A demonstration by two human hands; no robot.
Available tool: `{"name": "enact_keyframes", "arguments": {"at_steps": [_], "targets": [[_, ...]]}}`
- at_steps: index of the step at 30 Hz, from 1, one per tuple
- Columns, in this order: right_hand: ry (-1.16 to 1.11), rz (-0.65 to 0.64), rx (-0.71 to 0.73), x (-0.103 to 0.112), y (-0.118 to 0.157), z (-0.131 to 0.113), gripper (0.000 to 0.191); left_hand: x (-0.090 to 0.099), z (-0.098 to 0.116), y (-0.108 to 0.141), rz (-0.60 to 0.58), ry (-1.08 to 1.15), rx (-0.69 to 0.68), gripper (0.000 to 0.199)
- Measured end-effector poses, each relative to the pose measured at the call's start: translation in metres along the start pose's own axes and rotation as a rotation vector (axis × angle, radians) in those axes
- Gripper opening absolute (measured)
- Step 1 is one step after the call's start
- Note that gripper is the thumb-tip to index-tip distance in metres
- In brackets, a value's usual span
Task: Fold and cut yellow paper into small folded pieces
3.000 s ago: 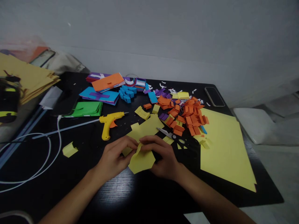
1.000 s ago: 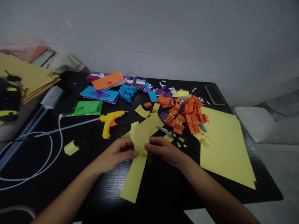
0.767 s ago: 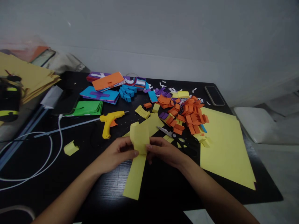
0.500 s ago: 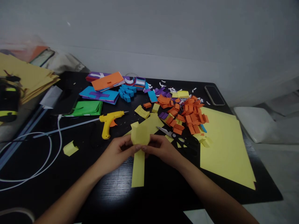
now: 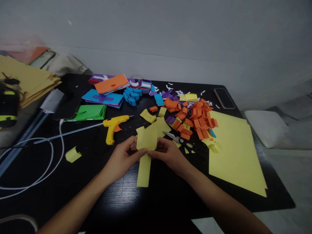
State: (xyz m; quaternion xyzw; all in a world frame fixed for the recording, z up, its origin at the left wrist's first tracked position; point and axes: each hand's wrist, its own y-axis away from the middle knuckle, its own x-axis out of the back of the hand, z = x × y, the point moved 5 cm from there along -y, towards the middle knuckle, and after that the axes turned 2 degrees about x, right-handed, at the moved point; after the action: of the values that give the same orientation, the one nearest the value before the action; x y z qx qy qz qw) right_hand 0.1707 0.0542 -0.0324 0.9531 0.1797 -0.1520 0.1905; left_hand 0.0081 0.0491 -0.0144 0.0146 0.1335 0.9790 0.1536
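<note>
Between my two hands is a yellow paper piece (image 5: 147,139), with a wide upper part and a long strip hanging down toward me. My left hand (image 5: 128,152) pinches its left side, thumb on the front and fingers curled behind. From the right, my right hand (image 5: 168,153) grips it the same way, and the thumbs nearly meet at the top of the strip. Behind it lies more yellow paper (image 5: 162,126) on the black table (image 5: 170,201). Scissors (image 5: 182,141) rest just beyond my right hand. A yellow glue gun (image 5: 113,127) lies beyond my left hand.
Folded orange paper pieces (image 5: 200,118) are heaped at the back right, beside large yellow sheets (image 5: 235,156) and a phone (image 5: 224,98). Blue folded paper (image 5: 104,98) and green folded paper (image 5: 91,112) lie at the back left. A white cable (image 5: 63,146) loops at the left.
The lower end of the yellow strip has risen slightly, and the wide upper part has tilted a little. Both hands keep their hold in nearly the same place.
</note>
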Motion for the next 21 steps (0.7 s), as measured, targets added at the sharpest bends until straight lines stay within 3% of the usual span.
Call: {"name": "enact_keyframes", "arguments": {"at_steps": [10,16,21], "targets": [[-0.079,-0.024,-0.070,-0.0012,0.0027,-0.0016,0.032,0.0031,0.0019,-0.0015,0.064,0.021,0.013,0.021],[-0.088,-0.029,-0.093,-0.0015,0.0029,-0.0002,0.032,-0.0001,0.0041,-0.0008,0.001,0.077,0.086,0.027],[-0.089,-0.111,-0.151,-0.0052,0.0048,0.0011,0.035,-0.0001,0.0009,0.0001,-0.022,0.203,0.201,0.031]]}}
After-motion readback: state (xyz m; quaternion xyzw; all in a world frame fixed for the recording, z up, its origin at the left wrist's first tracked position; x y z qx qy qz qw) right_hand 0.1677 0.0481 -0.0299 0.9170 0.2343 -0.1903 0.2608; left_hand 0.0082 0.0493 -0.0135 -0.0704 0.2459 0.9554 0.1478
